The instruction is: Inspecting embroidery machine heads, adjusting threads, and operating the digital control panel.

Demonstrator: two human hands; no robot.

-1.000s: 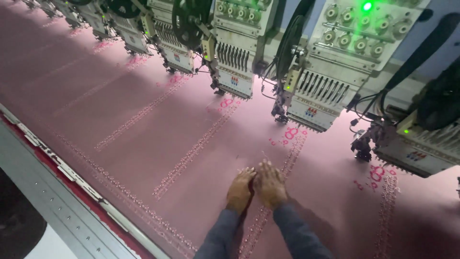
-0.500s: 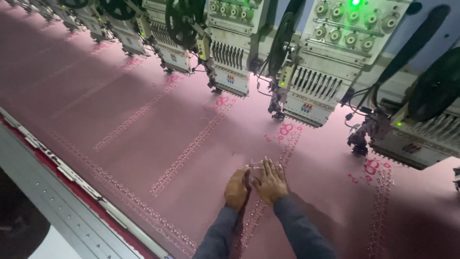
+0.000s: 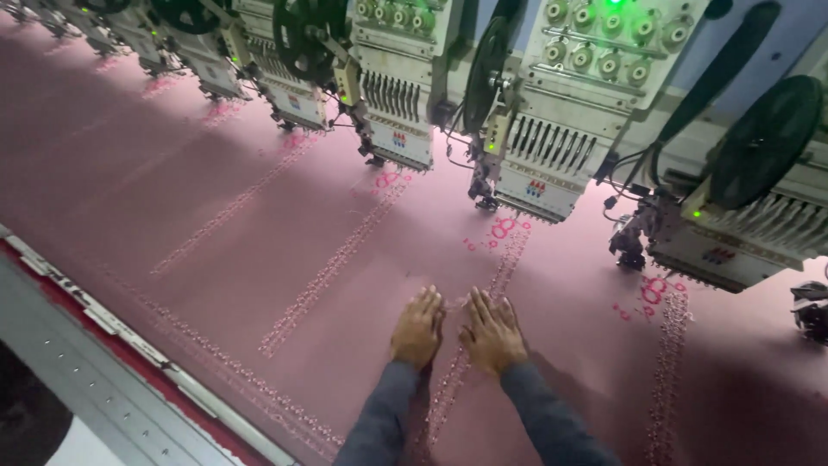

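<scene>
Since the earlier pictures, the left hand [image 3: 418, 329] and right hand [image 3: 492, 335] have been spread flat, fingers extended, on the pink fabric [image 3: 216, 233] astride the embroidered strip [image 3: 448, 384]. Earlier they were bunched together (thumbs nearly touching) over that strip. The embroidery head [image 3: 552, 147] is now seen closer to them.

A row of white embroidery heads [image 3: 539, 147] runs along the top, one showing a green light [image 3: 616, 3]. Black wheels [image 3: 763, 142] stand between them. A grey frame rail [image 3: 112, 371] borders the lower left.
</scene>
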